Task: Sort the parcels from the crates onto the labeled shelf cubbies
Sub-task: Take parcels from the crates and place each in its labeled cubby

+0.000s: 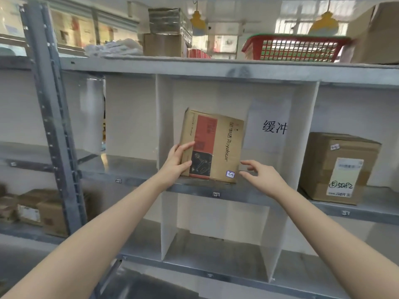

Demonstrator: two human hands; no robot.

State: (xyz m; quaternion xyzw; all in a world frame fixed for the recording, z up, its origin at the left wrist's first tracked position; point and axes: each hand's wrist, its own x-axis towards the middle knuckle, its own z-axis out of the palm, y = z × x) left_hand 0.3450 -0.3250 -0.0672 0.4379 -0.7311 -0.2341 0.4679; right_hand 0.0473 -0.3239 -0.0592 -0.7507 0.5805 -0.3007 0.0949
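- We find the Royalstar box (212, 147), a cardboard parcel with a red panel and a mixer picture on its front, standing upright in the middle cubby (302, 126) on the shelf board marked by label 1-2 (216, 194).
- The left hand (177, 162) grips the box at its lower left edge. Its digits are curled onto the front face, close together and clamped on the cardboard.
- The right hand (261, 178) is at the box's lower right corner with fingers spread and relaxed, holding nothing. The tips are just beside the cardboard; we cannot tell whether they touch it.
- Above the right fingertips, a white paper sign (269, 126) with handwritten characters hangs on the cubby's back wall.
- Well to the right of the right hand, past the white divider, a taped brown carton (336, 167) sits in the neighbouring cubby.
- High above both hands, a red basket (295, 48) rests on the top shelf.
- Down and left of the left forearm, further cartons (43, 212) are stacked on a lower shelf.
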